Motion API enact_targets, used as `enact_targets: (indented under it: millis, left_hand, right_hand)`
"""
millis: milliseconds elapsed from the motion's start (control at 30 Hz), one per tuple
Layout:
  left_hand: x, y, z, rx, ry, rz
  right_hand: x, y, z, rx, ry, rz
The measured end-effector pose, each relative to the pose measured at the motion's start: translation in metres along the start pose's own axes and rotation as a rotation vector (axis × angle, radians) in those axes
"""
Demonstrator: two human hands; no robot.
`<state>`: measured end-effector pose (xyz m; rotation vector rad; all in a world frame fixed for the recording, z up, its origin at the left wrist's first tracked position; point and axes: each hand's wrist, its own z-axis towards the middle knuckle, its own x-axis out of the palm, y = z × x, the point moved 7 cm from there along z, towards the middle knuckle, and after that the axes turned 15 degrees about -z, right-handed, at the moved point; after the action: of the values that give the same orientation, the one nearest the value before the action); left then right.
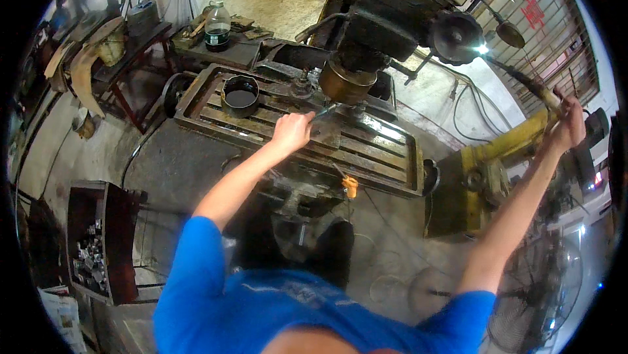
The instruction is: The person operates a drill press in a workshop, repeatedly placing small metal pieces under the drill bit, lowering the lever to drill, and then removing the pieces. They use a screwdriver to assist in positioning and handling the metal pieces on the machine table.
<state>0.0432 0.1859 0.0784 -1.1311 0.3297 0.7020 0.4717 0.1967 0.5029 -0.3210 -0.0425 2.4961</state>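
Observation:
My left hand (291, 133) is closed on a slim bluish-grey tool (325, 112) whose kind I cannot make out. The tool's far end points beneath the brass-coloured cylinder (347, 83) on the underside of the machine head (383, 33). Out to the right, my right hand (570, 126) wraps round the end of a long lever (523, 78), which runs up to a round dark hub (456, 37). Below the left hand lies the slotted metal machine table (294, 148), wet and oily. On its left part stands a black pot (240, 96) of dark liquid.
An orange-wrapped handle (350, 187) sticks out at the table's front edge. Handwheels (430, 177) sit at its ends. Behind is a bench with a plastic bottle (217, 26). A box of metal parts (91, 256) stands lower left, a yellow machine (458, 184) at right.

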Motion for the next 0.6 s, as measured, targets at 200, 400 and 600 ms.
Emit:
enact_targets:
  millis: [200,400,600]
  left_hand:
    - [-0.025,0.004,-0.013,-0.007,0.016,0.217]
    - [-0.106,0.016,-0.038,0.125,-0.15,0.07]
    - [-0.144,0.073,-0.038,-0.016,-0.227,0.412]
  right_hand:
    - [0.018,-0.006,0.038,0.282,-0.026,-0.011]
    - [-0.009,0.068,-0.072,0.277,-0.381,0.057]
    - [0.089,0.111,-0.367,0.935,0.326,0.281]
